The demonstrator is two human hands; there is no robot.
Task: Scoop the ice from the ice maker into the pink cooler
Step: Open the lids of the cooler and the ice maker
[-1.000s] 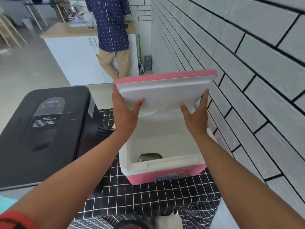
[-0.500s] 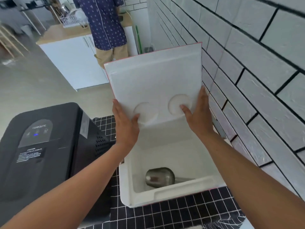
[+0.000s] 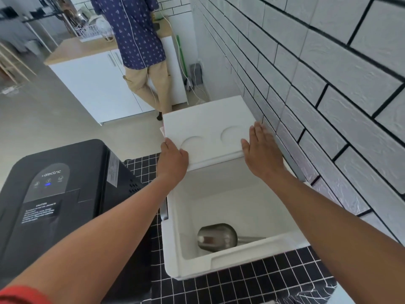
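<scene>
Resting flat-fingered on one swung-back lid (image 3: 210,126): two hands, left hand (image 3: 173,160), right hand (image 3: 260,154); one scoop (image 3: 217,237) inside.

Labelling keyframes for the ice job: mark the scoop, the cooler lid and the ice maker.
scoop (image 3: 217,238): head view, on its metal bowl, inside the cooler.
cooler lid (image 3: 208,121): head view, on its white underside, swung open.
ice maker (image 3: 52,183): head view, on its grey control panel.
</scene>
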